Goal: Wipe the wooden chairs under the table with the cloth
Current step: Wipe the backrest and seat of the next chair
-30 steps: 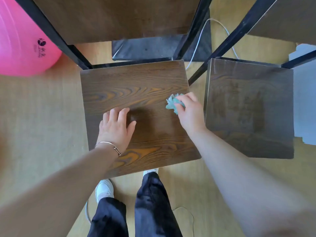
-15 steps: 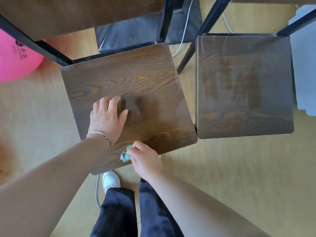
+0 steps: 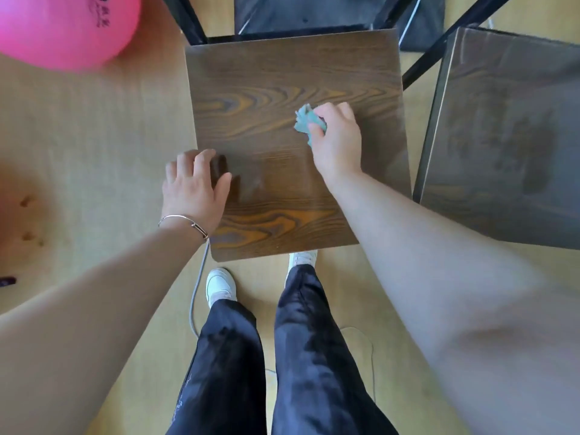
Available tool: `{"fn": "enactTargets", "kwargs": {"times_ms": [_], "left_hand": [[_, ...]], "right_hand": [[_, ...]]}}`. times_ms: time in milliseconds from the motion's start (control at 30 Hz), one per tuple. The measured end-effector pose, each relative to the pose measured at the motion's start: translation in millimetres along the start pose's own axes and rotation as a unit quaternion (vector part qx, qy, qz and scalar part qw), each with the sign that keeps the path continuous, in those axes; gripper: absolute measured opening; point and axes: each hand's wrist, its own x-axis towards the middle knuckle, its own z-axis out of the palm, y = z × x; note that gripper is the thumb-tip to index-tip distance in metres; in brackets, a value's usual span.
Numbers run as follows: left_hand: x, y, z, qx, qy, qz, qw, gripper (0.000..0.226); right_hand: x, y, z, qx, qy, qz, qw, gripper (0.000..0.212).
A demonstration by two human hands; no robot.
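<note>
On the near chair seat (image 3: 282, 89), the right hand (image 3: 337, 139) grips the crumpled cloth (image 3: 306, 120), mid-wipe; the left hand (image 3: 194, 189) rests flat at its edge. A second, smudged seat (image 3: 502, 136) beside it looks unwiped.

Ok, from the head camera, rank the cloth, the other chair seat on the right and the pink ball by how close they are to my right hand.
1. cloth: gripped in the right hand itself.
2. other chair seat: just beyond it, on the right.
3. pink ball: far off at the upper left, on the floor.
</note>
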Motion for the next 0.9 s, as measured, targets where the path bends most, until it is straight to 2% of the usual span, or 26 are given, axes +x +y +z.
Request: {"fn": "enactTargets", "kwargs": {"times_ms": [100, 267, 400, 467, 567, 633, 700, 767, 900], "left_hand": [[-8, -12, -6, -0.009, -0.001, -0.011, 1.000, 0.051], [-33, -35, -4, -0.020, -0.010, -0.011, 1.000, 0.057], [-50, -53, -4, -0.023, -0.013, -0.020, 0.999, 0.061], [-56, -61, -6, -0.018, -0.015, -0.016, 1.000, 0.056], [-63, -73, -8, -0.013, -0.030, -0.011, 0.999, 0.050], [-67, -80, -10, -0.007, -0.031, 0.004, 0.999, 0.049], [-70, -85, -10, -0.004, -0.036, 0.011, 0.999, 0.049], [-73, -90, -10, -0.002, -0.037, 0.012, 0.999, 0.050], [-81, -102, -9, -0.001, -0.038, 0.016, 0.999, 0.050]], "right_hand": [[-47, -23, 28, -0.013, -0.024, -0.065, 0.998, 0.013], [-157, -58, 72, -0.005, -0.160, -0.187, 0.969, 0.015], [-185, -66, 82, 0.032, -0.195, -0.167, 0.966, 0.016], [-175, -58, 69, 0.061, -0.171, -0.136, 0.974, 0.017], [-150, -21, 28, 0.034, 0.010, -0.038, 0.999, 0.018], [-140, 15, 0, -0.013, 0.092, 0.046, 0.995, 0.018], [-142, 46, -18, -0.053, 0.089, 0.107, 0.989, 0.017], [-153, 62, -21, -0.074, 0.057, 0.130, 0.987, 0.016], [-183, 34, 16, -0.070, 0.023, 0.080, 0.994, 0.015]]}}
